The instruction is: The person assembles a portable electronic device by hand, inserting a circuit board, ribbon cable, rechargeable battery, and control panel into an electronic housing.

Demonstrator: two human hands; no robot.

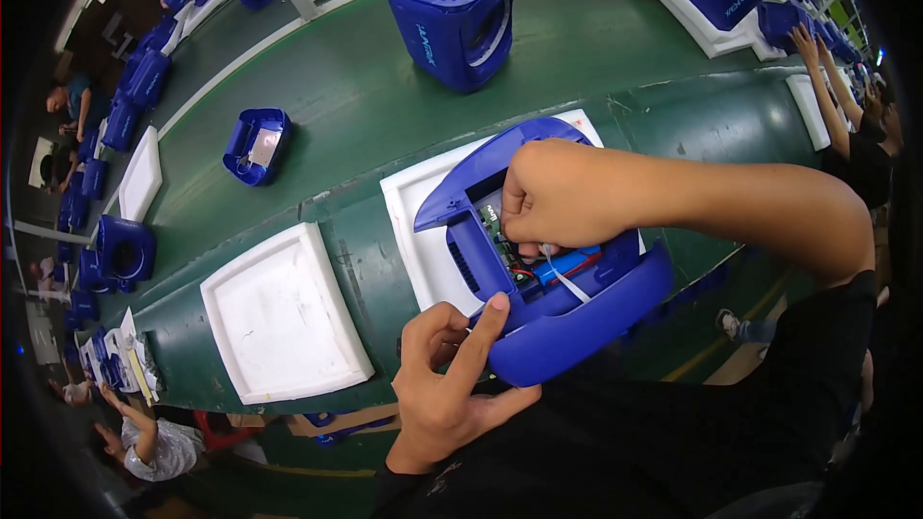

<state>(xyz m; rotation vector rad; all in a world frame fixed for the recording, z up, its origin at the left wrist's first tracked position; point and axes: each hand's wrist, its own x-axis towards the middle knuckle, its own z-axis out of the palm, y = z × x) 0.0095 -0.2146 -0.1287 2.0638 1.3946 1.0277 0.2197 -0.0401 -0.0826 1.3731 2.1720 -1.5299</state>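
Blue casing [596,327]: in the head view, the only angle here, it's open side up over a white foam tray [411,197] on the green bench [358,235], near side sticking out past the tray.
Right hand [567,194]: dug into the casing, fingers curled tight beside the circuit board [488,219]. Can't tell what they're pinching, if anything, the knuckles hide it.
Left hand [447,394]: pointing finger on the near-left edge, thumb round the outer side, other fingers tucked in. Pretty clearly bracing it.
Blue pack [569,263]: near the right fingers, with a white strip [574,288] across it.
Step in hand: my guess, fiddly work around the board and pack.
Next move: I'd say it calls for a steady left hold and keeping that strip clear of the fingertips.
Belt [327,96]: on the far side, carrying another casing [447,34].
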